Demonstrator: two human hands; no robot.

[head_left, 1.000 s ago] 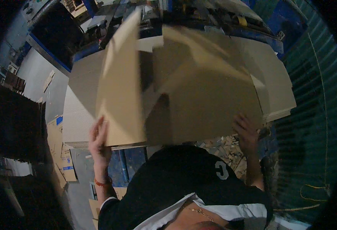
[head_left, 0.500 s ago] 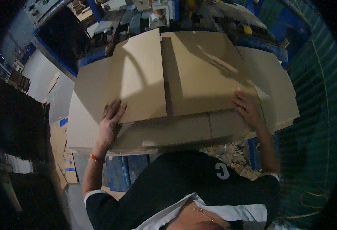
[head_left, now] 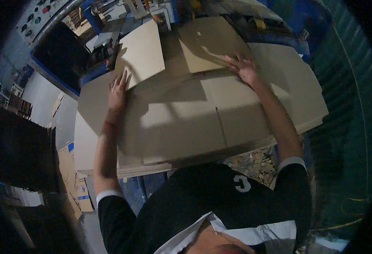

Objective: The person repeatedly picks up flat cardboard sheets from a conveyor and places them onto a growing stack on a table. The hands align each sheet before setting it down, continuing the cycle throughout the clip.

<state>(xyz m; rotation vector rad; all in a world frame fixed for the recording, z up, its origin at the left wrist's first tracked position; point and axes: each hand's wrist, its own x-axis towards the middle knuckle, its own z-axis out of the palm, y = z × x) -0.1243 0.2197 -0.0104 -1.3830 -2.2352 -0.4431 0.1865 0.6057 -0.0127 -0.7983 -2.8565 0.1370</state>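
A folded cardboard sheet, its left panel [head_left: 143, 53] and right panel [head_left: 211, 44] parted by a gap, lies at the far side with its far end at the machine. My left hand [head_left: 118, 91] lies against the near-left corner of the left panel, fingers stretched out. At the near edge of the right panel, my right hand [head_left: 246, 70] has its fingers spread, fingertips on or just over the cardboard. Neither hand is closed round anything. Beneath both arms is a stack of flat cardboard sheets [head_left: 173, 131], with a dark slot showing in the top one.
Beyond the stack stands a blue machine frame [head_left: 57, 59] with rollers and a button panel [head_left: 35, 19]. Cardboard scraps [head_left: 253, 165] lie below the near edge. Flattened cartons [head_left: 78, 186] rest on the floor at left. A green corrugated wall [head_left: 342, 127] runs along the right.
The folded sheet has moved away from me, toward the machine, and both hands have moved forward with it. More of the stack beneath now shows. The head view has shifted slightly.
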